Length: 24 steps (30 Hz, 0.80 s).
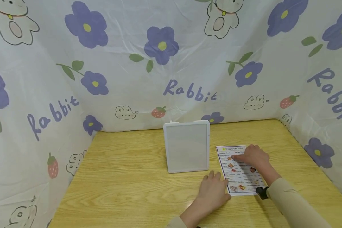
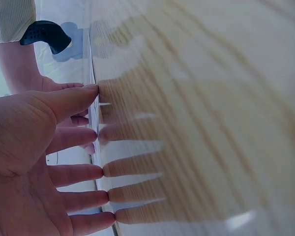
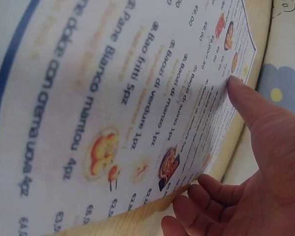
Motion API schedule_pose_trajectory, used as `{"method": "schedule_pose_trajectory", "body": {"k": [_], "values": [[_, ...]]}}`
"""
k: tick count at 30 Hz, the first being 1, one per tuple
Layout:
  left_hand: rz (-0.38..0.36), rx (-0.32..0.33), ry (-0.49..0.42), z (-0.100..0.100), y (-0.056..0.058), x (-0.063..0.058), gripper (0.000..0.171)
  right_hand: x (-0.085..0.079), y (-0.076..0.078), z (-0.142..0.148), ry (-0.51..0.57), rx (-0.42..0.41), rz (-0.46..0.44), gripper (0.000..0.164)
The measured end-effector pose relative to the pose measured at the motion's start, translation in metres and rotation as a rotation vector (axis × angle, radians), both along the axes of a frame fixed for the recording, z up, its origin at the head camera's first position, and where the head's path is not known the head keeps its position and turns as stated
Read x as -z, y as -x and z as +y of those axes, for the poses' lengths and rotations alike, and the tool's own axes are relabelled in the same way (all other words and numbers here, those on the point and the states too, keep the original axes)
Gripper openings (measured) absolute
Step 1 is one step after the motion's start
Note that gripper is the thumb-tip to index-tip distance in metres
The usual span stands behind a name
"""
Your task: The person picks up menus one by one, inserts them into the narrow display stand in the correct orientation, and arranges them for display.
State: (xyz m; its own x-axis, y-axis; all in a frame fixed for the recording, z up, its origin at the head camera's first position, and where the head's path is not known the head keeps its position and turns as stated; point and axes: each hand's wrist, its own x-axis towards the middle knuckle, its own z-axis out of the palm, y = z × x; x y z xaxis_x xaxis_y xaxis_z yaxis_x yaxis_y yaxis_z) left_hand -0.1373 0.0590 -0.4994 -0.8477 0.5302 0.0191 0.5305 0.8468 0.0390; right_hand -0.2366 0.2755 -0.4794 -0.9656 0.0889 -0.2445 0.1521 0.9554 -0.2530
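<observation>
A menu sheet (image 1: 236,175) headed "DIM SUM INN", with a dark border and small food pictures, lies on the wooden table. My right hand (image 1: 255,157) is over its upper right part. In the right wrist view, the thumb (image 3: 246,96) reaches onto the printed face and the loosely bent fingers (image 3: 187,211) lie along the sheet's edge. My left hand (image 1: 212,191) rests beside the sheet's lower left, fingers spread. In the left wrist view, the left fingertips (image 2: 101,171) touch the glossy tabletop (image 2: 211,123), which mirrors them.
Left of the menu stands an upright white-framed panel (image 1: 187,147) with a blank pale face. A patterned cloth (image 1: 188,63) with flowers and "Rabbit" lettering encloses the table (image 1: 122,177) at the back and sides. A black band piece (image 1: 262,192) sits at my right wrist.
</observation>
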Motion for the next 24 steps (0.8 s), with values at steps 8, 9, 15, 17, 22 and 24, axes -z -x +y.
{"method": "schedule_pose_trajectory", "body": {"k": [8,9,15,17,22,24], "values": [[0.034,0.032,0.031,0.003,0.001,0.0,0.036,0.002,-0.001,-0.004,0.015,0.033,-0.012,0.097],[0.034,0.035,0.035,0.004,0.001,0.0,0.035,0.002,-0.001,-0.005,0.025,0.035,-0.014,0.097],[0.024,0.044,0.04,0.005,0.001,-0.001,0.032,0.001,-0.003,-0.01,0.09,0.049,-0.003,0.096],[0.025,0.045,0.039,0.005,0.001,-0.002,0.032,-0.001,-0.003,-0.011,0.115,0.066,0.002,0.095],[0.02,0.041,0.032,0.005,0.0,-0.002,0.032,-0.005,-0.004,-0.005,0.168,0.072,0.019,0.088],[0.014,0.042,0.028,0.004,0.0,-0.002,0.032,-0.008,-0.005,0.001,0.19,0.062,0.035,0.081]]}}
